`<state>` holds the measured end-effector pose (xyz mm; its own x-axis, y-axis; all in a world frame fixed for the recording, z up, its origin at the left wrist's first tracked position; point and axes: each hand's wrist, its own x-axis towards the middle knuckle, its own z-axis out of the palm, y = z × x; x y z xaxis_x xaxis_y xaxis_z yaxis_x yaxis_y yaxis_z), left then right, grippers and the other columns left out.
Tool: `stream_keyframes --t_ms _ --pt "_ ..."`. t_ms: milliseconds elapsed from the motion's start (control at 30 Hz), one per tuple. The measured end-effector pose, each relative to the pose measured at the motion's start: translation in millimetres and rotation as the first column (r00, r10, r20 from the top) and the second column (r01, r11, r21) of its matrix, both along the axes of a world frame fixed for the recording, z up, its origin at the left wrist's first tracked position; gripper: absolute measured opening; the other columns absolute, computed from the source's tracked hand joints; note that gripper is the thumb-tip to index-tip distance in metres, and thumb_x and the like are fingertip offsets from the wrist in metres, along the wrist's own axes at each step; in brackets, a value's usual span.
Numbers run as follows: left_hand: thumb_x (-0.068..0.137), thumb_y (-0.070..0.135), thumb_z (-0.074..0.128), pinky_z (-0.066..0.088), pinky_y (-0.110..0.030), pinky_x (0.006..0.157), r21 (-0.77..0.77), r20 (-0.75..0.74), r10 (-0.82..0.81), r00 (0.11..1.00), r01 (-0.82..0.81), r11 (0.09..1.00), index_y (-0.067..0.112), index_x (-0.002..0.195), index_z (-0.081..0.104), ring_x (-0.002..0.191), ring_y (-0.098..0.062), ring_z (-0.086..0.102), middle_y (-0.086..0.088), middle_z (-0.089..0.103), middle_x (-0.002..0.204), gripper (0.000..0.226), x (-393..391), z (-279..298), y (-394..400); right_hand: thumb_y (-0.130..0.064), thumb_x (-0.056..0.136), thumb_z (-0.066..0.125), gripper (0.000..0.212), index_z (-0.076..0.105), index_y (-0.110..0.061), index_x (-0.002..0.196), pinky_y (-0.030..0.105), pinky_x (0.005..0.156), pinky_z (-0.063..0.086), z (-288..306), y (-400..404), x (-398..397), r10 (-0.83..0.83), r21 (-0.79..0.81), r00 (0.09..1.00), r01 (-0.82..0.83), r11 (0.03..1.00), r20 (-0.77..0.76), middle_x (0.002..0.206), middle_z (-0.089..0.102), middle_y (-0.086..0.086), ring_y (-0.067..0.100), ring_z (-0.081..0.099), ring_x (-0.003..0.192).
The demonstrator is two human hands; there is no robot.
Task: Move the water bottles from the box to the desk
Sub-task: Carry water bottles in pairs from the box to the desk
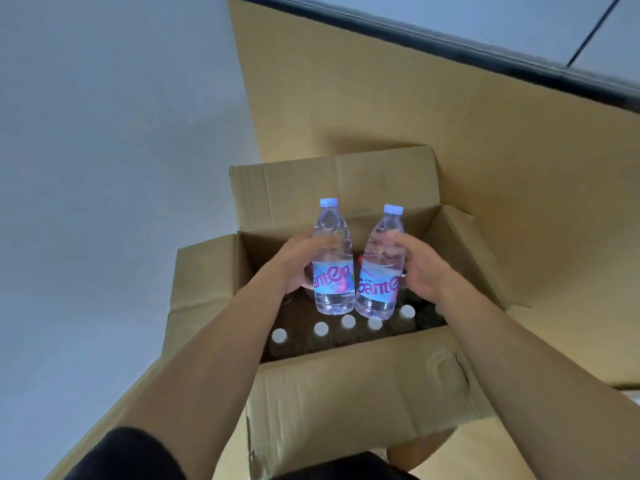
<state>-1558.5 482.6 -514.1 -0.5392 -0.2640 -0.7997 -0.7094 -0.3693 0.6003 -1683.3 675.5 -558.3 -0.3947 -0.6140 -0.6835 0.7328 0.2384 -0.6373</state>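
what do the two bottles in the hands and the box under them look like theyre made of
The bottle in the left hand and the bottle in the right hand: clear, glossy thin plastic, probably PET; the water and fingers show through, with printed film labels and pale plastic caps. The box: matte brown corrugated cardboard, judging by its creased, dented flaps.

From my remote seat: both my forearms are bare to above the elbow. A short black sleeve (131, 455) caps the left arm, and dark clothing (346, 467) fills the frame's bottom edge. No rings, watch or gloves on my left hand (298, 261) or right hand (420, 268).
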Motion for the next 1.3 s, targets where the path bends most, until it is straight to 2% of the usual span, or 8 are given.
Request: stream_keyframes --t_ms 133,267,433,733,867,1000,1167,1300 --pt "0.085 0.036 0.077 0.058 -0.046 0.093 0.113 -0.070 0.046 0.997 -0.038 0.993 0.012 0.128 0.063 0.097 -0.028 0.074 -0.013 0.075 0.112 0.051 -13.0 -11.9 27.6 -0.039 0.104 0.045 0.036 0.073 -0.017 0.098 0.034 0.080 0.054 1.8 10.8 -2.0 -0.084 -0.070 0.993 0.090 0.993 0.086 0.094 0.074 0.005 0.020 0.070 0.085" --pt "0.086 0.042 0.076 0.061 -0.041 0.081 0.189 -0.094 0.028 0.995 -0.010 0.982 0.016 0.129 0.059 0.095 -0.029 0.074 -0.014 0.075 0.111 0.052 -24.2 -27.8 57.9 -0.045 0.101 0.048 0.044 0.069 -0.011 0.119 0.047 0.105 0.044 -12.9 34.5 -2.4 -0.129 -0.078 0.980 0.142 0.987 0.149 0.129 0.066 0.019 0.032 0.066 0.110" --pt "0.085 0.048 0.076 0.061 -0.042 0.079 0.225 -0.081 -0.006 0.997 0.024 0.974 0.020 0.123 0.059 0.096 -0.030 0.074 -0.013 0.076 0.109 0.050 -23.5 -41.9 66.5 -0.052 0.098 0.052 0.043 0.076 -0.018 0.108 0.045 0.095 0.054 -28.6 51.1 6.6 -0.129 -0.044 0.961 0.143 0.989 0.245 0.127 0.068 0.017 0.032 0.069 0.110" --pt "0.093 0.037 0.067 0.057 -0.049 0.094 0.272 -0.035 -0.060 0.998 0.067 0.960 0.013 0.123 0.061 0.098 -0.030 0.071 -0.016 0.073 0.115 0.039 -27.4 -49.7 65.0 -0.068 0.096 0.044 0.064 0.065 -0.013 0.122 0.053 0.107 0.046 -46.9 52.7 10.7 -0.202 0.076 0.915 0.187 0.979 0.350 0.122 0.070 0.017 0.035 0.066 0.117" --pt "0.095 0.031 0.065 0.055 -0.050 0.096 0.263 -0.061 -0.062 0.996 0.075 0.962 0.010 0.130 0.058 0.102 -0.033 0.069 -0.021 0.069 0.121 0.042 -24.8 -56.1 64.1 -0.059 0.094 0.056 0.056 0.068 -0.009 0.115 0.047 0.093 0.055 -50.8 49.9 12.6 -0.180 0.065 0.924 0.168 0.984 0.336 0.114 0.073 0.016 0.033 0.071 0.105" --pt "0.091 0.027 0.072 0.060 -0.046 0.085 0.270 -0.112 -0.032 0.993 0.061 0.961 0.017 0.118 0.063 0.095 -0.031 0.072 -0.016 0.073 0.110 0.030 -16.0 -57.6 74.1 -0.044 0.092 0.067 0.044 0.068 -0.006 0.115 0.045 0.088 0.058 -51.1 60.0 18.6 -0.149 0.097 0.939 0.125 0.987 0.309 0.111 0.073 0.015 0.031 0.073 0.099" --pt "0.097 0.025 0.066 0.061 -0.045 0.082 0.297 -0.172 -0.056 0.984 0.106 0.949 0.013 0.109 0.066 0.090 -0.030 0.072 -0.015 0.072 0.105 0.017 -25.0 -28.9 69.7 -0.052 0.087 0.068 0.059 0.065 -0.010 0.128 0.053 0.104 0.049 -22.6 60.4 12.3 -0.141 0.073 0.949 0.125 0.989 0.282 0.125 0.070 0.017 0.036 0.067 0.116" --pt "0.098 0.030 0.065 0.062 -0.044 0.079 0.280 -0.152 -0.093 0.984 0.133 0.951 0.014 0.108 0.066 0.085 -0.028 0.073 -0.014 0.073 0.102 0.019 -35.2 2.4 68.0 -0.057 0.088 0.068 0.056 0.067 -0.014 0.124 0.048 0.093 0.056 13.0 60.0 4.4 -0.156 0.079 0.958 0.141 0.987 0.239 0.121 0.072 0.015 0.034 0.071 0.110"
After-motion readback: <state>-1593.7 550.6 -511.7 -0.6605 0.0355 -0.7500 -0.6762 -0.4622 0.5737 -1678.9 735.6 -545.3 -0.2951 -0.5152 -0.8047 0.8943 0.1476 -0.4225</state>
